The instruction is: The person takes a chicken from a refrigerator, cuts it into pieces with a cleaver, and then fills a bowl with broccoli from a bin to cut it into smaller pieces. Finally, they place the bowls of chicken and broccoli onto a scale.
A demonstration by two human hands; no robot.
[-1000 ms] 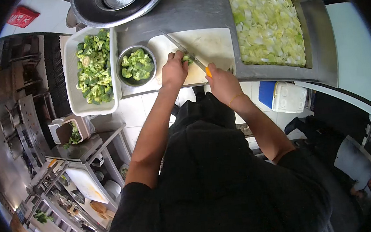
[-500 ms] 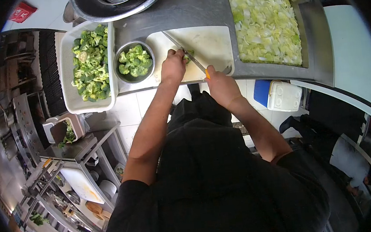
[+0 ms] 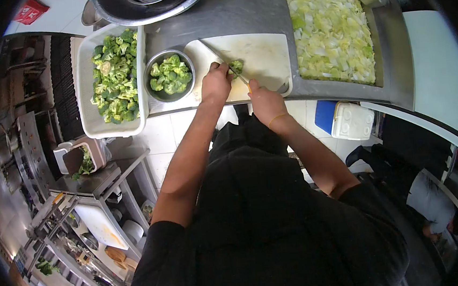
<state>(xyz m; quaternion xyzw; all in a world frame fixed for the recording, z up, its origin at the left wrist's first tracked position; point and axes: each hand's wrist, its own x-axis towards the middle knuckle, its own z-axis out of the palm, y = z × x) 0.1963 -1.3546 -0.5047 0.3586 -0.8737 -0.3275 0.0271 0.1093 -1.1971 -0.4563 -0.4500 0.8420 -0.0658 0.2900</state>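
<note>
A long knife (image 3: pixel 211 49) with an orange handle lies slantwise over the white cutting board (image 3: pixel 267 51). My right hand (image 3: pixel 267 103) is closed round its handle near the board's front edge. Against the blade, my left hand (image 3: pixel 216 84) is pinched on a piece of broccoli, partly hidden by the fingers. The green head of the broccoli (image 3: pixel 236 66) shows just right of the blade. To the left of the board stands a metal bowl (image 3: pixel 191 65) of broccoli florets (image 3: pixel 171 75). A white basket (image 3: pixel 86 95) further left holds more broccoli (image 3: pixel 119 79).
A sink (image 3: pixel 385 44) at the right is full of chopped pale green leaves (image 3: pixel 330 33). Large metal bowls (image 3: pixel 117 17) stand at the back left. On the floor is a blue and white cooler (image 3: pixel 352 120). Another person (image 3: pixel 430 200) is at the lower right.
My right hand has shifted slightly left and down along with the knife. More of the broccoli head shows beside the blade. The whole view has shifted slightly.
</note>
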